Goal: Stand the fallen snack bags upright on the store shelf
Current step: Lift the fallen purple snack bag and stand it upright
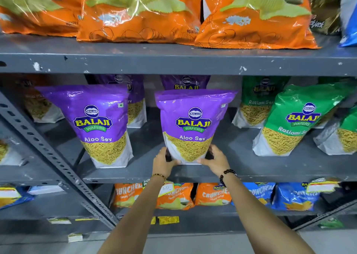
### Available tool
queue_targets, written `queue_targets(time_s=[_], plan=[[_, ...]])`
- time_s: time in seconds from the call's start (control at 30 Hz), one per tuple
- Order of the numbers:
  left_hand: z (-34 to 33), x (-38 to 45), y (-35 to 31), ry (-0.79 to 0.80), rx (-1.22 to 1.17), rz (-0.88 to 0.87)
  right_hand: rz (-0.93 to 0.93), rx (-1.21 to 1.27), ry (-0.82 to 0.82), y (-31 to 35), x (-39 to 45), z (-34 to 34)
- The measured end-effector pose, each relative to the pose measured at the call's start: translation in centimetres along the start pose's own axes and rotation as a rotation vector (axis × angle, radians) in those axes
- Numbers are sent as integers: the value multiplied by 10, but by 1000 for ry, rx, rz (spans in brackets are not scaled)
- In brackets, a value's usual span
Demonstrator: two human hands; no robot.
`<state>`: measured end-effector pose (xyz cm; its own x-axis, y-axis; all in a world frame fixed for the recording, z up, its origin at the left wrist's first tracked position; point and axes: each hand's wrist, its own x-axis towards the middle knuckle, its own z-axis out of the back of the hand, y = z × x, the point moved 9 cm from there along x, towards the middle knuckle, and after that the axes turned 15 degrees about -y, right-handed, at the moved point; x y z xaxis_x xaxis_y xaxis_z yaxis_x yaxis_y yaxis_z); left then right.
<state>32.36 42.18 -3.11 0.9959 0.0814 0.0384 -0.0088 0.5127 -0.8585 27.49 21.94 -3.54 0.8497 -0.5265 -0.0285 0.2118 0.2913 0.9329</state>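
Observation:
A purple Aloo Sev bag (193, 122) stands upright on the grey middle shelf (251, 168), close to its front edge. My left hand (163, 162) grips its lower left corner and my right hand (213, 160) grips its lower right corner. A second purple Aloo Sev bag (96, 124) stands upright to the left, leaning slightly. Two more purple bags (135, 99) stand behind them. To the right a green Ratlami Sev bag (295, 122) leans to the right, with other green bags (257, 103) behind and beside it.
Orange chip bags (146, 16) line the top shelf. Orange (173, 195) and blue (293, 195) Crunchex bags fill the lower shelf. A slotted grey brace (58, 163) runs diagonally across the left side. Bare shelf shows between the purple and green bags.

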Motion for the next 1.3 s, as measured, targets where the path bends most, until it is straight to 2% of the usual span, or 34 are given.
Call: queue_targets(time_s=[0.6,1.1,1.2,1.3], plan=[[6,-1,2,27,-13,53,-9,-156,55,6,-5,-1],[5,1,8,41,-21,37,-13,-165,49,7,-5,-2],[13,-6,15,-18,-30,17,-17,-158,58,6,-6,-3],[44,-24,38,-248,-45,58,-24,-154,73,5,-6,-3]])
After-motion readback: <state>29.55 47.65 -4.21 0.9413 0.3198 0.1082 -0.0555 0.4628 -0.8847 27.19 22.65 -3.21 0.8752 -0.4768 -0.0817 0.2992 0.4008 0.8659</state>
